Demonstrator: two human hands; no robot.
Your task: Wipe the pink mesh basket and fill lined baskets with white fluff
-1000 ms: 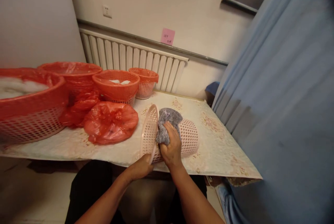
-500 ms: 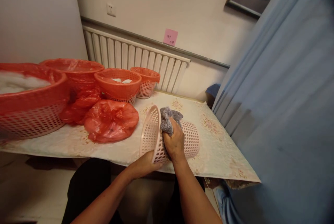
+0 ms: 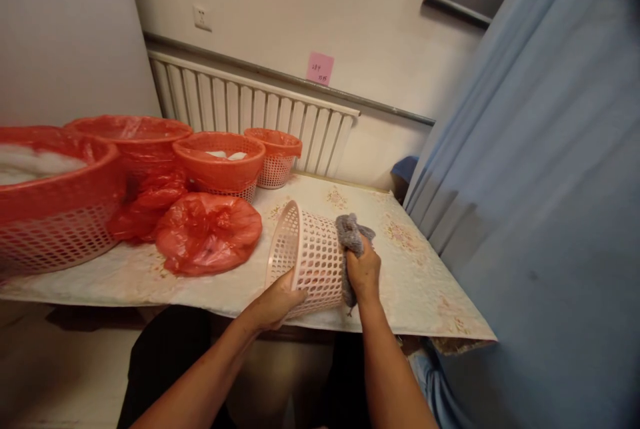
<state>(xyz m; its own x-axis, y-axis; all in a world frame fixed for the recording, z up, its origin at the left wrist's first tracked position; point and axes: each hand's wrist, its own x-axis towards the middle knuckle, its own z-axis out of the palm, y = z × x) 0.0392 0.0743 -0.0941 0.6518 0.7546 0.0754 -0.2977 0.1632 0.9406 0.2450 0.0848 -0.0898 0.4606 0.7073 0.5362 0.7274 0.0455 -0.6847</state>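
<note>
A pale pink perforated plastic basket (image 3: 320,256) lies on its side on the table, its mouth facing left. My left hand (image 3: 276,301) grips the near part of the rim, thumb on the outer wall and the other fingers hidden inside. In my right hand (image 3: 364,270) is a bunched grey cloth (image 3: 350,234), pressed against the basket's base end at the right. The fingers of that hand are closed on the cloth. Left of the basket's mouth sits a crumpled red plastic bag (image 3: 209,234).
Several baskets lined with red bags stand at the left, a large one (image 3: 55,229) nearest. The table (image 3: 420,296) has a floral cover. Behind it are a radiator (image 3: 240,99) and a wall; a blue curtain (image 3: 530,229) hangs at the right.
My right hand and the cloth have slid rightwards along the basket's wall, from near the rim to the base end. My left hand still holds the rim.
</note>
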